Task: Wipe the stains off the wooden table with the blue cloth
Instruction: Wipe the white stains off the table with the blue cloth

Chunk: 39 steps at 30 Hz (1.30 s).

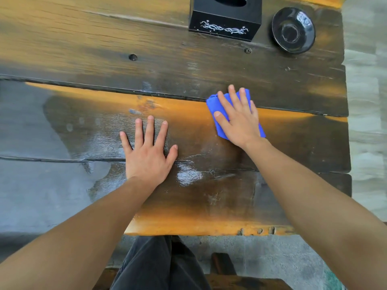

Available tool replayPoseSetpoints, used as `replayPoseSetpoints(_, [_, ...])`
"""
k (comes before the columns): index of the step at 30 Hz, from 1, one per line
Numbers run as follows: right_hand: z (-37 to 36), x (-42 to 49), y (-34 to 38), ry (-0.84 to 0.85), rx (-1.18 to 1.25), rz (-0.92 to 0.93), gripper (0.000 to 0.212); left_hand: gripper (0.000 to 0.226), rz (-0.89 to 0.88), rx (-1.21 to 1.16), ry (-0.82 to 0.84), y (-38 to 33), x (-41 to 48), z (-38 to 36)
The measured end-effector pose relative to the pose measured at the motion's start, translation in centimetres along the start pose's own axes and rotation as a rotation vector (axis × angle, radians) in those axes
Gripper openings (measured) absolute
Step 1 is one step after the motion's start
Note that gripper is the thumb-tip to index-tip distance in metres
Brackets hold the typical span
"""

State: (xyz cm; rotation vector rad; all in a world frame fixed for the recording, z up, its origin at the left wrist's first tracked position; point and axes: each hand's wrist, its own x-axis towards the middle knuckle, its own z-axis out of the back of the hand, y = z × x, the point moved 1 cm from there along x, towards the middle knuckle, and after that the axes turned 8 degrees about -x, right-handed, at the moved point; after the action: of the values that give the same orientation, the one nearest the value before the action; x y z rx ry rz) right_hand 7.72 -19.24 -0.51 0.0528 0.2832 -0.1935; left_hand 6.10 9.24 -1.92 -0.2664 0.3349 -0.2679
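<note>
Head view: the right hand (237,120) lies flat, fingers spread, pressing the folded blue cloth (222,109) onto the dark plank wooden table (83,59) at about two o'clock from centre. The left hand (148,151) rests open, palm down, at the centre. A black patterned tissue box (225,19) and glossy black round dish (293,30) stand at twelve to one o'clock.

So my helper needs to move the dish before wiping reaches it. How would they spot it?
Look to the far right corner of the wooden table. There, right of the square black tissue box, sits the black dish. Unlike the box, it is round, shallow and glossy.
</note>
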Motion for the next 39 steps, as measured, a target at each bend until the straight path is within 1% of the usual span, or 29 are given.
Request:
replayPoseSetpoints(5, [-0.6, -1.6, 3.2, 0.036, -0.101, 0.290, 0.062, 0.072, 0.000, -0.012, -0.015, 0.1, 0.0, -0.1])
replayPoseSetpoints(9, [-1.6, -4.8, 3.7, 0.054, -0.159, 0.438, 0.060, 0.071, -0.008, -0.020, -0.026, 0.2, -0.1, -0.2])
replayPoseSetpoints(13, [-2.8, -9.5, 4.4, 0.040, -0.195, 0.517, 0.058, 0.071, -0.015, -0.039, -0.041, 0.2, -0.1, -0.2])
replayPoseSetpoints(18, [-4.6, -15.6, 5.6, 0.070, -0.211, 0.640, 0.059, 0.071, -0.012, -0.035, -0.041, 0.2, -0.2, -0.2])
replayPoseSetpoints(21, [-6.1, -18.9, 6.4, 0.071, -0.204, 0.675, 0.059, 0.071, -0.013, -0.037, -0.044, 0.2, -0.3, -0.1])
replayPoseSetpoints(24, [-7.2, -21.7, 7.1, 0.093, -0.141, 0.689, 0.056, 0.071, -0.012, -0.037, -0.044, 0.2, -0.4, -0.1])
replayPoseSetpoints(27, [-7.7, -24.4, 7.8, 0.141, 0.000, 0.628, 0.049, 0.072, -0.014, -0.035, -0.045, 0.2, -0.4, -0.1])
replayPoseSetpoints(29, [-7.1, -25.9, 8.1, 0.241, 0.244, 0.546, 0.046, 0.073, -0.014, -0.035, -0.040, 0.2, -0.4, 0.0])
replayPoseSetpoints(31, [-5.9, -27.0, 7.8, 0.389, 0.537, 0.430, 0.044, 0.073, -0.010, -0.033, -0.038, 0.2, -0.4, 0.1])
replayPoseSetpoints(32, [-5.2, -27.5, 7.4, 0.428, 0.676, 0.362, 0.043, 0.073, -0.010, -0.031, -0.036, 0.2, -0.4, 0.2])
replayPoseSetpoints(33, [-4.4, -27.7, 6.7, 0.424, 0.801, 0.285, 0.043, 0.073, -0.011, -0.031, -0.034, 0.2, -0.3, 0.2])
replayPoseSetpoints(35, [-2.6, -27.0, 4.3, 0.299, 0.956, 0.112, 0.042, 0.074, -0.008, -0.033, -0.031, 0.3, -0.4, 0.2])
replayPoseSetpoints(36, [-1.9, -26.1, 2.4, 0.200, 0.962, 0.030, 0.041, 0.074, -0.006, -0.035, -0.033, 0.2, -0.4, 0.2])
replayPoseSetpoints(37, [-1.3, -25.0, 0.5, 0.098, 0.922, -0.042, 0.041, 0.074, -0.002, -0.039, -0.033, 0.3, -0.4, 0.2])
replayPoseSetpoints(39, [-1.0, -22.0, -4.0, -0.089, 0.763, -0.171, 0.045, 0.074, 0.004, -0.056, -0.031, 0.2, -0.3, 0.4])
